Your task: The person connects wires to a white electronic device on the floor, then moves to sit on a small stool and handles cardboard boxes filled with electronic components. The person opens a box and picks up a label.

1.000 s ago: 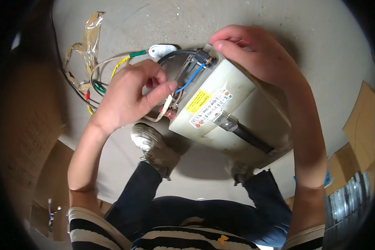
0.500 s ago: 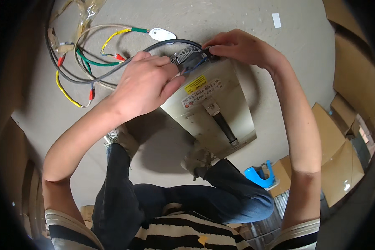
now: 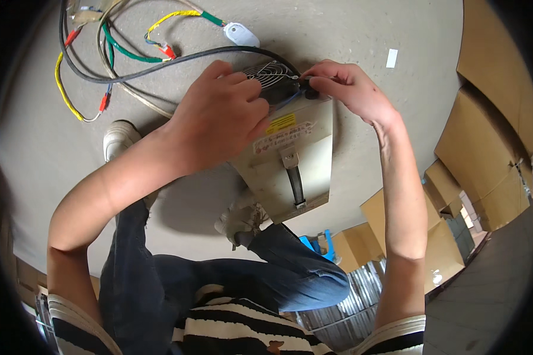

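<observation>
A beige metal box (image 3: 296, 165) with a black carry strap (image 3: 295, 184) and a yellow label stands on the concrete floor between my feet. Its far end has a round fan grille (image 3: 265, 72). My left hand (image 3: 219, 121) lies curled over the box's near-left top edge, fingers at the grille and a thin blue wire. My right hand (image 3: 349, 92) pinches a small dark part at the box's far corner, where a thick black cable (image 3: 160, 65) comes in.
Loose yellow, green and grey wires (image 3: 109, 65) with red ends lie on the floor at the upper left, beside a white oval piece (image 3: 241, 34). Cardboard boxes (image 3: 497, 100) stack along the right. A blue object (image 3: 317, 245) sits by my right knee.
The view has swung, so the box and both hands sit higher and more centred. My left hand has slid over the box's top; my right hand has moved to the far corner.
</observation>
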A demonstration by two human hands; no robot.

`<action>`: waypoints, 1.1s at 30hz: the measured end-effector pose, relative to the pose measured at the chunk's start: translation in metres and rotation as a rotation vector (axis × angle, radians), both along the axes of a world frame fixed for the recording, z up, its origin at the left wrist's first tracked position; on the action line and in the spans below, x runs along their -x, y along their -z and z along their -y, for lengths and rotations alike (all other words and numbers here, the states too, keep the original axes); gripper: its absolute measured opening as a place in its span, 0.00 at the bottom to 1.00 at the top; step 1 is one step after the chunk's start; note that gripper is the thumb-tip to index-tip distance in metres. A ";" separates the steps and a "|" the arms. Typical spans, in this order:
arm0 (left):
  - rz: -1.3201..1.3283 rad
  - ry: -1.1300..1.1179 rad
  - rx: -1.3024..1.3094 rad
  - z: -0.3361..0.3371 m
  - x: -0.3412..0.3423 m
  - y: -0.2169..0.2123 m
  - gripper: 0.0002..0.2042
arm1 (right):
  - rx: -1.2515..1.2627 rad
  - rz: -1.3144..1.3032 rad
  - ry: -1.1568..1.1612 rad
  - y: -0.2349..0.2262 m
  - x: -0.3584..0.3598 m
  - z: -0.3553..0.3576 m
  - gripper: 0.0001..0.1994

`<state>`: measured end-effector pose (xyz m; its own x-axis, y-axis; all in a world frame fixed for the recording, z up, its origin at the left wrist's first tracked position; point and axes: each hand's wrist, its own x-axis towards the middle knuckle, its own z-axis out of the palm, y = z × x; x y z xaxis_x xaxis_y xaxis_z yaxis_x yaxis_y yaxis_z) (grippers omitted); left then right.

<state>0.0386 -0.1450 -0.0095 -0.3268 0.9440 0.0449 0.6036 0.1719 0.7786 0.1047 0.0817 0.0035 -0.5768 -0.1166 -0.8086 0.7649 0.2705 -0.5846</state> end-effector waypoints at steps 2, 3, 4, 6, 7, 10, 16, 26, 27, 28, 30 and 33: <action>-0.030 -0.032 -0.029 0.000 0.000 0.001 0.06 | 0.009 -0.026 0.088 0.001 -0.005 0.005 0.11; -0.031 -0.038 -0.033 0.001 0.000 0.002 0.07 | -0.026 -0.024 0.085 0.000 -0.006 0.007 0.11; -0.035 -0.045 -0.036 0.001 -0.001 0.002 0.07 | -0.060 -0.025 0.081 0.000 -0.006 0.009 0.10; -0.040 -0.061 -0.036 0.003 -0.002 0.003 0.07 | -0.134 -0.030 0.085 -0.002 -0.006 0.014 0.10; -0.044 -0.068 -0.035 0.005 -0.003 0.005 0.07 | -0.176 -0.037 0.093 -0.002 -0.006 0.019 0.10; -0.054 -0.070 -0.021 0.009 -0.004 0.012 0.06 | -0.370 -0.091 0.048 0.000 -0.006 0.032 0.10; -0.087 -0.046 0.048 0.013 -0.011 0.008 0.06 | -0.675 -0.203 -0.091 -0.002 -0.013 0.044 0.11; -0.143 -0.039 0.105 0.015 -0.014 0.017 0.04 | -0.219 0.198 -0.151 -0.009 0.015 0.024 0.14; -0.148 -0.043 0.103 0.015 -0.014 0.017 0.05 | -0.214 0.220 -0.168 -0.009 0.016 0.022 0.15; -0.152 -0.046 0.100 0.015 -0.014 0.017 0.05 | -0.197 0.213 -0.157 -0.009 0.015 0.021 0.15; -0.135 -0.039 0.106 0.015 -0.014 0.016 0.06 | -0.163 0.199 -0.133 -0.010 0.014 0.021 0.14; -0.097 -0.027 0.117 0.015 -0.013 0.014 0.08 | -0.196 0.134 -0.046 -0.008 0.005 0.025 0.13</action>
<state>0.0515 -0.1597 -0.0232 -0.3513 0.9357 -0.0322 0.6689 0.2749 0.6907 0.0998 0.0569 0.0114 -0.4606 0.0267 -0.8872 0.8161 0.4058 -0.4115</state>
